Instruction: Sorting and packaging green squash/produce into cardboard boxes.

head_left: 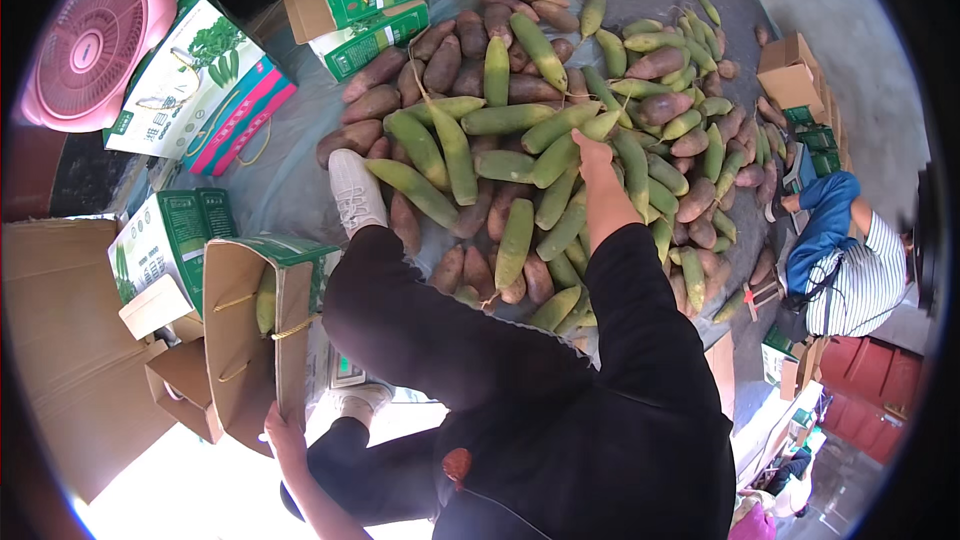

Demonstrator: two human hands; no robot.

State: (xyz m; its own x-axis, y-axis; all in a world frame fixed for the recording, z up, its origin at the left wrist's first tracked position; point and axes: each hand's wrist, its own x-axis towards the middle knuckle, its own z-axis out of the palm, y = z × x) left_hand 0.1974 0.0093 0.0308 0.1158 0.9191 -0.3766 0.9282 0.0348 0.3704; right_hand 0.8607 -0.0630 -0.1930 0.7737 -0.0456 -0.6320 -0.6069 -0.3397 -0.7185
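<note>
My left hand (286,436) is gripping the open carton (234,335); my right hand (594,157) is touching a green radish (604,124), closure indeterminable; steady bracing is serving best.

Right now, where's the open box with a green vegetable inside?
In the head view, the open box is at lower left, with the left hand at its lower edge and the bent knee to its right.

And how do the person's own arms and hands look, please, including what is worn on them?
A black fabric sleeve covers the right arm but ends short of the wrist; the right hand wears no glove. The left hand is also ungloved, and its visible forearm is bare.
</note>
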